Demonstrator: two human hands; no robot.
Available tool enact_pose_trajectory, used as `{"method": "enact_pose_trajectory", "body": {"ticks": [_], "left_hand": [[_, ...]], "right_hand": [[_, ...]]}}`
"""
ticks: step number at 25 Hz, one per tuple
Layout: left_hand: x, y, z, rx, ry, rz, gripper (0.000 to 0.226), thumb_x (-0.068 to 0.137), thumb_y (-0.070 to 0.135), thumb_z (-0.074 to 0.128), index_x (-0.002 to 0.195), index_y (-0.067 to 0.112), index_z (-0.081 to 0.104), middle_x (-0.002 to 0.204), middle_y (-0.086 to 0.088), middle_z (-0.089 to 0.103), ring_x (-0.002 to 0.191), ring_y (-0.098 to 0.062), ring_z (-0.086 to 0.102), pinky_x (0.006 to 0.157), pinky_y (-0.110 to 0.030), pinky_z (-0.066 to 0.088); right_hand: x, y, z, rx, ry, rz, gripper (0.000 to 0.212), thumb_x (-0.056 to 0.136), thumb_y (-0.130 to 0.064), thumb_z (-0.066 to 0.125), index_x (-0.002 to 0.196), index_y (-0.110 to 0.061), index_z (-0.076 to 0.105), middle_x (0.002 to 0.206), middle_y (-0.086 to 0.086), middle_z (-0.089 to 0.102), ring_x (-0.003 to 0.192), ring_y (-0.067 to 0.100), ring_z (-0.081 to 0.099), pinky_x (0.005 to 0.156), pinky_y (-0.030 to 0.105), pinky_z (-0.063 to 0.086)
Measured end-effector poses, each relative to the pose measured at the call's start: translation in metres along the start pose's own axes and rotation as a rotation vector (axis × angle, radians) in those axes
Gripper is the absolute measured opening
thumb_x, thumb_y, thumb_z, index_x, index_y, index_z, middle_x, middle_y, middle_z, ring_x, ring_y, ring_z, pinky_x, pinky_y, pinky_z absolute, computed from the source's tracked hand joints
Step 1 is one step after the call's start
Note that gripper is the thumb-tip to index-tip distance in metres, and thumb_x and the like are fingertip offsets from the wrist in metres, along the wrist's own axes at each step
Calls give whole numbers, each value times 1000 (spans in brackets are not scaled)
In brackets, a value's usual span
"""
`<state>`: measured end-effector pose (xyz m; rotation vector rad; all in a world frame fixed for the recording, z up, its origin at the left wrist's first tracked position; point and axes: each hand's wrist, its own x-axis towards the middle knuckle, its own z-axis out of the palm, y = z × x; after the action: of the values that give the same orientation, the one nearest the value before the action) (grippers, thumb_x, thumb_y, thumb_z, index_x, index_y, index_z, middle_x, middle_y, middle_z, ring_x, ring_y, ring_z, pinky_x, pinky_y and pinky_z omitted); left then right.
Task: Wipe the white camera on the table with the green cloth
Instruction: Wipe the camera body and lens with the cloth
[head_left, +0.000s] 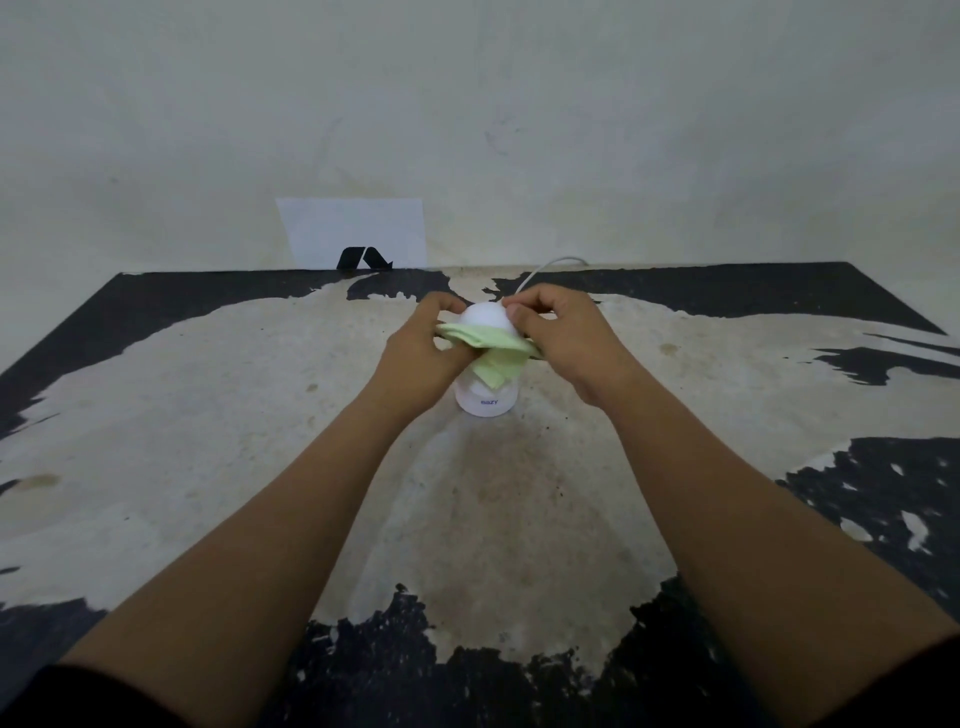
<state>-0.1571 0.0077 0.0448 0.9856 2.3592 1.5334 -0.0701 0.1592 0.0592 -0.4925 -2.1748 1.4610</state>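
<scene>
The white camera (485, 395) stood upright mid-worktop (208, 415), its dome showing between both hands. The left hand (421, 353) and right hand (561, 338) were each closed on the green cloth (493, 353), stretched across the camera's front. Tugging sideways could likely topple it (the cable (540, 270) behind might snag too).
</scene>
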Motion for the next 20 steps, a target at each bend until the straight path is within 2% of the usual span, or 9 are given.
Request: {"method": "enact_pose_trajectory", "body": {"ticks": [3, 7, 9, 12, 13, 16, 18, 20], "left_hand": [[-2, 8, 11, 47, 17, 4, 42, 76, 33, 69, 108, 25, 42, 88, 7, 55, 78, -10, 54, 60, -27, 42], [-3, 3, 20, 127, 42, 1, 63, 65, 41, 71, 116, 28, 36, 109, -7, 55, 91, -26, 59, 74, -40, 53], [-6, 0, 21, 129, 45, 17, 69, 65, 40, 72, 122, 29, 36, 114, -6, 54, 92, -25, 59, 74, -40, 54], [-12, -6, 11, 85, 24, 64, 61, 73, 31, 74, 125, 32, 43, 108, 6, 55, 82, -7, 59, 67, -21, 49], [-12, -8, 5, 71, 10, 63, 58, 74, 27, 74, 124, 35, 45, 107, 8, 56, 84, -4, 59, 69, -20, 49], [-9, -10, -8, -36, -53, 38, 45, 79, 18, 70, 112, 44, 53, 106, 16, 60, 96, -18, 63, 82, -31, 54], [-8, -8, -10, -153, -78, 1, 38, 83, 13, 66, 105, 44, 58, 104, 20, 60, 98, -20, 62, 80, -36, 57], [-5, -6, -7, -197, -59, -18, 29, 85, 16, 64, 104, 36, 59, 101, 18, 60, 95, -16, 60, 73, -33, 55]], "right_hand": [[4, 0, -5, 28, -55, 29, 15, 91, -19, 58, 98, -21, 71, 109, 0, 69, 97, 17, 63, 78, 32, 52], [8, -3, -7, 3, -83, 38, 11, 89, -19, 62, 97, -17, 70, 108, 0, 69, 94, 13, 64, 81, 31, 53], [8, -3, -7, -5, -80, 37, 12, 89, -19, 62, 99, -15, 69, 108, -1, 69, 96, 14, 63, 83, 34, 55], [7, -1, -6, -8, -75, 35, 12, 89, -20, 63, 99, -18, 69, 107, -2, 68, 99, 15, 63, 88, 37, 55], [7, 0, -7, -1, -75, 35, 11, 89, -21, 63, 98, -19, 69, 106, -3, 67, 99, 16, 63, 89, 38, 55], [7, 0, -7, 2, -77, 37, 11, 89, -22, 63, 97, -21, 69, 104, -4, 67, 101, 17, 63, 91, 39, 54], [6, 0, -7, 4, -74, 38, 12, 90, -22, 62, 99, -21, 69, 105, -4, 67, 101, 18, 63, 90, 40, 55], [4, 1, -6, 20, -74, 36, 12, 90, -21, 61, 99, -20, 69, 105, -4, 67, 101, 21, 64, 86, 40, 56]]}}
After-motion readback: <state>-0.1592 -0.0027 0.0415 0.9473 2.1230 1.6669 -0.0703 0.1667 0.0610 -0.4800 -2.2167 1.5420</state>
